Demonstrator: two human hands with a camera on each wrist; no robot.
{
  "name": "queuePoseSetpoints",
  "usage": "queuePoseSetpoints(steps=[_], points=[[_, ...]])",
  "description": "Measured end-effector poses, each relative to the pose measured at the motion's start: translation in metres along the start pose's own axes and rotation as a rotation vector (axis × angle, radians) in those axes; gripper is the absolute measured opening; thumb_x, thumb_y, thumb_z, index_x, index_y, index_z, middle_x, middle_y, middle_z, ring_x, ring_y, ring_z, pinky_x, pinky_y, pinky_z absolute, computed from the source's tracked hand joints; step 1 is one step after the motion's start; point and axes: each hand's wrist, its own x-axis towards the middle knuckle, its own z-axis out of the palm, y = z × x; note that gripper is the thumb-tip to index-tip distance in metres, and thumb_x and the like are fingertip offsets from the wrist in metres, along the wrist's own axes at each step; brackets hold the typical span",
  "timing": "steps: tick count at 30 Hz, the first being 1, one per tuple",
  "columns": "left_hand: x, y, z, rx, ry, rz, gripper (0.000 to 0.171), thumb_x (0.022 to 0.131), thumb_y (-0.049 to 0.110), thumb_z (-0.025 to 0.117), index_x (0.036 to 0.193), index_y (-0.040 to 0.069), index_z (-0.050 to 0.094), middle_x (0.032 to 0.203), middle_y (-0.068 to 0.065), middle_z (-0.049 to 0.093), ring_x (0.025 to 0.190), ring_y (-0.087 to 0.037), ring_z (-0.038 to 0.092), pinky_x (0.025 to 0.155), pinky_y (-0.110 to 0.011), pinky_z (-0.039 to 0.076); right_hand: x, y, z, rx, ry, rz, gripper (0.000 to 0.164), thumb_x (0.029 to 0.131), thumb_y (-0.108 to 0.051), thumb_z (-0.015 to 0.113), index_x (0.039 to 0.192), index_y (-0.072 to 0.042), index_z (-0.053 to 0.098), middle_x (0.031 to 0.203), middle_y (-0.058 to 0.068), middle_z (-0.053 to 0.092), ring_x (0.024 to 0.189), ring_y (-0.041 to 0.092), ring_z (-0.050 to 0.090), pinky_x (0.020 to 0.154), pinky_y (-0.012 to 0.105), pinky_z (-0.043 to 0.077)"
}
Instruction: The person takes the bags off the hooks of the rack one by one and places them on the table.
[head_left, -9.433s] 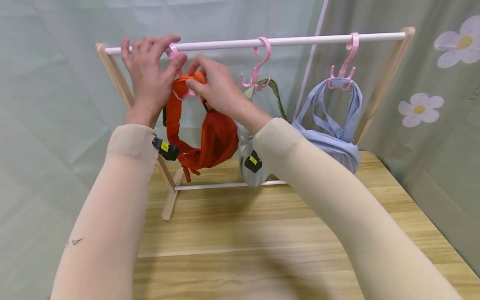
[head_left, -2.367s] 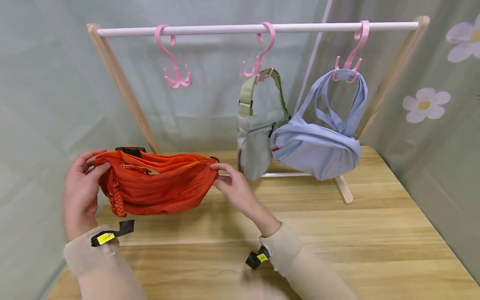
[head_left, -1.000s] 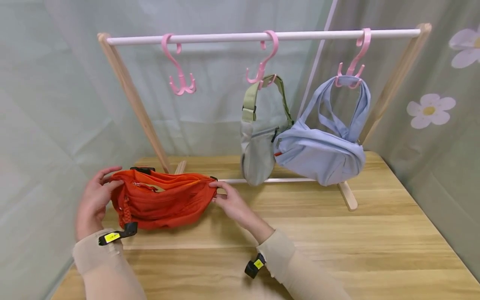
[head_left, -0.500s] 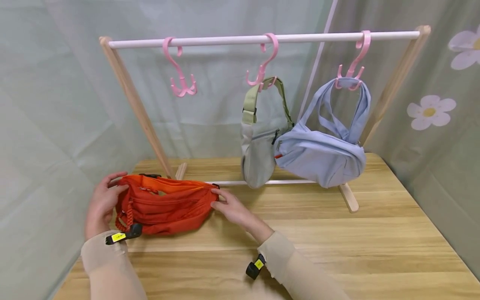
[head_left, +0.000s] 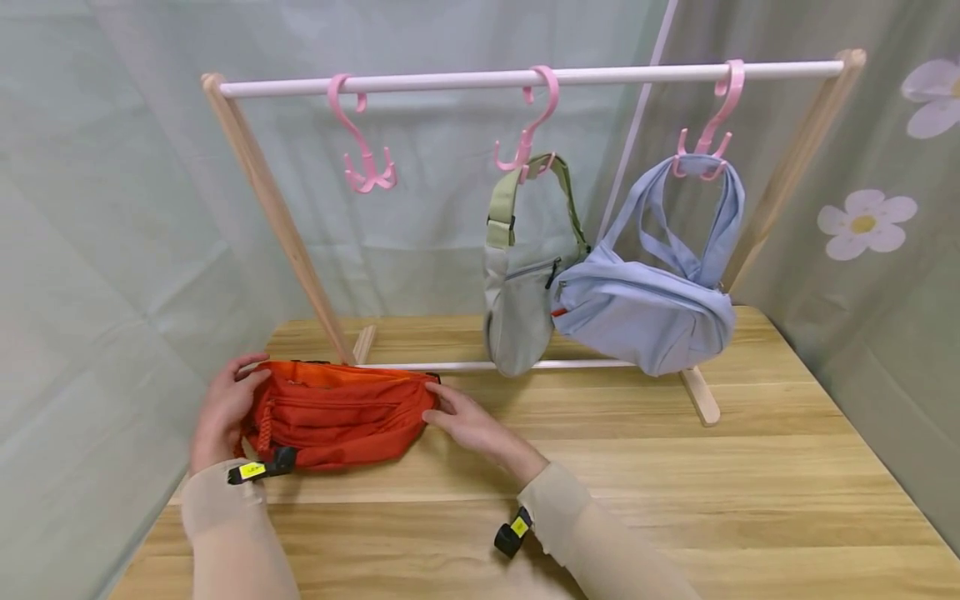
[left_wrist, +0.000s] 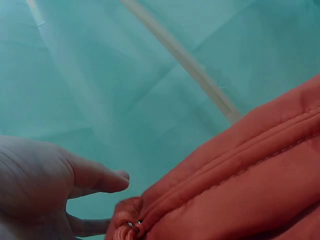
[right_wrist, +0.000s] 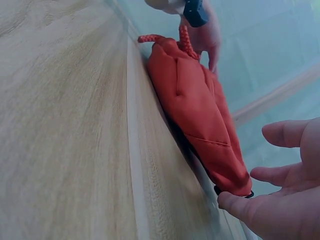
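A red-orange waist bag point(head_left: 341, 412) stands on the wooden tabletop at the left, below the rack. My left hand point(head_left: 225, 408) is at the bag's left end, its fingers loosely spread; in the left wrist view the thumb point(left_wrist: 100, 175) is apart from the bag. At the other end, my right hand point(head_left: 468, 421) has its fingers spread, and in the right wrist view one fingertip point(right_wrist: 227, 200) touches the end near a black buckle piece. A braided red cord point(head_left: 265, 427) hangs at the bag's left. The bag's back is hidden.
Above the bag, a pink hook point(head_left: 367, 171) hangs bare from the white rod point(head_left: 442, 81). A grey-green bag point(head_left: 517, 317) and a light blue bag point(head_left: 648, 317) hang on two more pink hooks. Wooden legs point(head_left: 285, 221) support the rack.
The red-orange bag came off the left hook, was carried down and lowered onto the table. Over the last second both hands' grip has loosened, and the left hand has shifted slightly right.
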Motion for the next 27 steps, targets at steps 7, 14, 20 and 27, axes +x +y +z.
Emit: queuePoseSetpoints(steps=[7, 14, 20, 27], points=[[0.001, -0.003, 0.004, 0.07, -0.032, -0.009, 0.039, 0.104, 0.031, 0.045, 0.14, 0.016, 0.046, 0.141, -0.02, 0.039, 0.098, -0.01, 0.051, 0.075, -0.018, 0.047, 0.002, 0.005, -0.002, -0.018, -0.016, -0.015, 0.055, 0.101, -0.016, 0.056, 0.151, -0.006, 0.036, 0.155, 0.013, 0.034, 0.143, 0.027, 0.032, 0.116, 0.039, 0.026], [0.002, 0.0, 0.004, 0.045, -0.003, 0.027, 0.036, 0.105, 0.029, 0.043, 0.139, 0.015, 0.046, 0.13, -0.015, 0.043, 0.109, -0.023, 0.048, 0.085, -0.02, 0.044, 0.001, 0.001, -0.003, -0.079, -0.002, -0.039, 0.054, 0.1, -0.016, 0.056, 0.151, -0.009, 0.038, 0.156, 0.011, 0.032, 0.143, 0.031, 0.03, 0.116, 0.042, 0.025], [-0.002, 0.014, 0.004, 0.075, 0.025, 0.082, 0.044, 0.105, 0.035, 0.043, 0.144, 0.014, 0.044, 0.13, -0.01, 0.044, 0.12, -0.029, 0.04, 0.1, -0.046, 0.033, -0.006, -0.017, -0.009, -0.148, -0.002, -0.134, 0.052, 0.1, -0.016, 0.056, 0.148, -0.008, 0.041, 0.154, 0.012, 0.034, 0.142, 0.028, 0.032, 0.114, 0.046, 0.029], [-0.01, 0.043, 0.006, 0.01, 0.061, 0.162, 0.045, 0.104, 0.035, 0.045, 0.145, 0.017, 0.045, 0.119, 0.016, 0.046, 0.117, -0.017, 0.044, 0.103, -0.049, 0.035, -0.023, -0.051, -0.014, -0.426, -0.124, -0.278, 0.053, 0.1, -0.03, 0.057, 0.15, -0.021, 0.042, 0.152, 0.005, 0.037, 0.139, 0.018, 0.035, 0.112, 0.04, 0.032]])
